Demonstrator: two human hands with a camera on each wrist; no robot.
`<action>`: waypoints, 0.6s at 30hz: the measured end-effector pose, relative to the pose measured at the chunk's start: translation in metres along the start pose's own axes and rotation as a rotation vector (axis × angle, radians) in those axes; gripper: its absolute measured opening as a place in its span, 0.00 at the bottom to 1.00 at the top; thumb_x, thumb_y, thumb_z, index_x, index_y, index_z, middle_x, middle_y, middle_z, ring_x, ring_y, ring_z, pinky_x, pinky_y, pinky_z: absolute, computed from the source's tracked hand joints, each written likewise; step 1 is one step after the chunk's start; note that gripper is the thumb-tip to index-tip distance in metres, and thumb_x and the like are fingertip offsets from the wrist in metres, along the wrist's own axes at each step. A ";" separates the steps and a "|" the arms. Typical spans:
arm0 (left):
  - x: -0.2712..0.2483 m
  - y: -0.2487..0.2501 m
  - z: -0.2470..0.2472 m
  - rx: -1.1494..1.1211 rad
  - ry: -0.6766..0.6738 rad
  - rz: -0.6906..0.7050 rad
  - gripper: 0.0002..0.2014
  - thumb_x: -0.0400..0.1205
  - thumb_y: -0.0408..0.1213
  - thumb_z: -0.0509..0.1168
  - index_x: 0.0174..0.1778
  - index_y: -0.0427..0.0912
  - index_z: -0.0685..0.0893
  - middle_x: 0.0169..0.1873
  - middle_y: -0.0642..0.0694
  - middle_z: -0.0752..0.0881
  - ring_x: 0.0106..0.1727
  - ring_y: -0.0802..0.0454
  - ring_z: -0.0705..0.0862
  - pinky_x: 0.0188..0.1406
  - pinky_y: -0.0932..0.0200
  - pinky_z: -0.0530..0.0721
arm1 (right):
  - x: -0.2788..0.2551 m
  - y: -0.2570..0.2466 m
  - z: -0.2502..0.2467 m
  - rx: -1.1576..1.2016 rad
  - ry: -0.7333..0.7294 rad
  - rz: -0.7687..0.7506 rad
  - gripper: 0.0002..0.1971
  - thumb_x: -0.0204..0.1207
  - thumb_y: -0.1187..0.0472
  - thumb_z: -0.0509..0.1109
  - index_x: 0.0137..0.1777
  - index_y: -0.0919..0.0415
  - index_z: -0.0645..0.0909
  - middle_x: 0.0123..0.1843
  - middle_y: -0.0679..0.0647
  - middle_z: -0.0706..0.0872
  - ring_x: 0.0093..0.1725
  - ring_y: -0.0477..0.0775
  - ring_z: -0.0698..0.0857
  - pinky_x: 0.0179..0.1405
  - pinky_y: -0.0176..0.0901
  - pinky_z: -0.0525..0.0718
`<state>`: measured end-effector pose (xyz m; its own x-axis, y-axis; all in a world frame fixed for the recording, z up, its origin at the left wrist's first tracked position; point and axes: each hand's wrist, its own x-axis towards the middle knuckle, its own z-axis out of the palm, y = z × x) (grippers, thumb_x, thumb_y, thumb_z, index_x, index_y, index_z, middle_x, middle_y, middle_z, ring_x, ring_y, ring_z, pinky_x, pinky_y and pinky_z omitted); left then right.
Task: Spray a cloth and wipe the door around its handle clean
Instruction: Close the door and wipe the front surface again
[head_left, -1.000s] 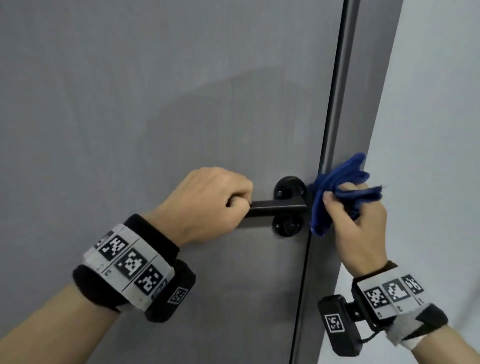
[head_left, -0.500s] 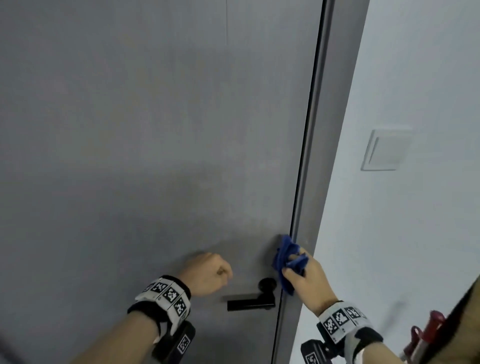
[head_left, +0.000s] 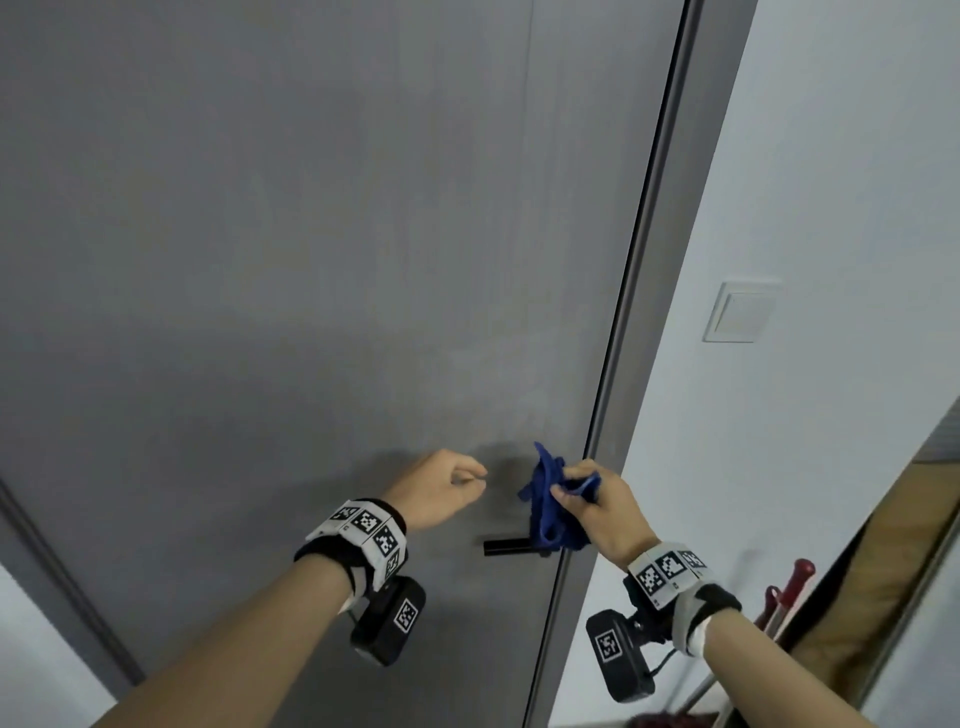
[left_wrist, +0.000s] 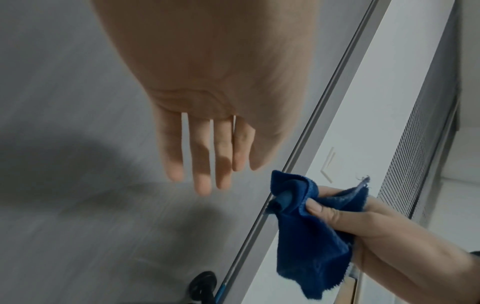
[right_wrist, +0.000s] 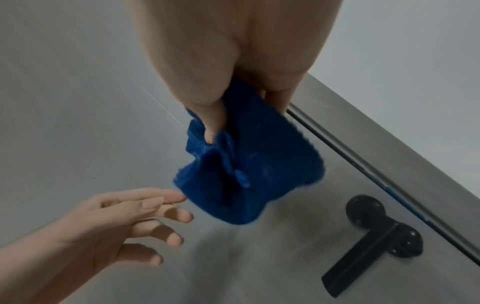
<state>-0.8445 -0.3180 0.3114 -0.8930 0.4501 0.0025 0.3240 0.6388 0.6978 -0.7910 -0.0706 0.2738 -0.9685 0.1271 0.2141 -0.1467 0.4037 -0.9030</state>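
My right hand (head_left: 582, 486) pinches a crumpled blue cloth (head_left: 548, 506) in front of the grey door (head_left: 311, 260), just above the black lever handle (head_left: 506, 546). The cloth (right_wrist: 249, 168) hangs from my thumb and fingers and hides the handle's round base in the head view. The handle (right_wrist: 369, 242) shows whole in the right wrist view, below and right of the cloth. My left hand (head_left: 457, 480) hovers left of the cloth, empty, its fingers (left_wrist: 200, 162) loosely extended, fingertips close to the cloth (left_wrist: 311, 230). No spray bottle is in view.
The door's metal edge strip (head_left: 639, 291) runs up beside a white wall with a light switch (head_left: 740, 312). At the lower right stand a red-handled tool (head_left: 789, 587) and a brown panel (head_left: 883, 571).
My left hand has let go of the lever handle and lifted off it. My right hand has carried the cloth from the door's edge to in front of the door, above the handle. The view has pulled back.
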 end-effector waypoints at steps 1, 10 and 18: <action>0.000 -0.005 0.000 0.056 0.052 -0.016 0.16 0.81 0.47 0.67 0.63 0.52 0.87 0.57 0.51 0.91 0.53 0.57 0.89 0.63 0.54 0.85 | -0.001 0.005 0.001 -0.022 0.060 0.014 0.07 0.80 0.69 0.75 0.47 0.56 0.88 0.49 0.57 0.88 0.48 0.52 0.88 0.54 0.43 0.84; 0.027 -0.038 -0.025 0.467 0.541 -0.051 0.41 0.78 0.32 0.69 0.86 0.46 0.57 0.87 0.48 0.38 0.88 0.42 0.45 0.79 0.38 0.70 | 0.060 0.027 -0.004 0.092 0.537 -0.030 0.13 0.72 0.69 0.81 0.50 0.56 0.82 0.51 0.56 0.87 0.50 0.55 0.87 0.49 0.33 0.80; 0.041 -0.088 -0.030 0.758 0.569 -0.117 0.58 0.69 0.31 0.74 0.87 0.49 0.42 0.86 0.40 0.33 0.87 0.34 0.39 0.71 0.21 0.69 | 0.118 0.058 0.041 -0.012 0.609 -0.283 0.18 0.70 0.65 0.83 0.58 0.63 0.84 0.54 0.51 0.83 0.52 0.51 0.84 0.57 0.38 0.82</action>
<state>-0.9185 -0.3743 0.2717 -0.8859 0.1141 0.4497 0.1605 0.9848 0.0663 -0.9221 -0.0691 0.2311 -0.6062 0.5018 0.6171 -0.3725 0.5065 -0.7777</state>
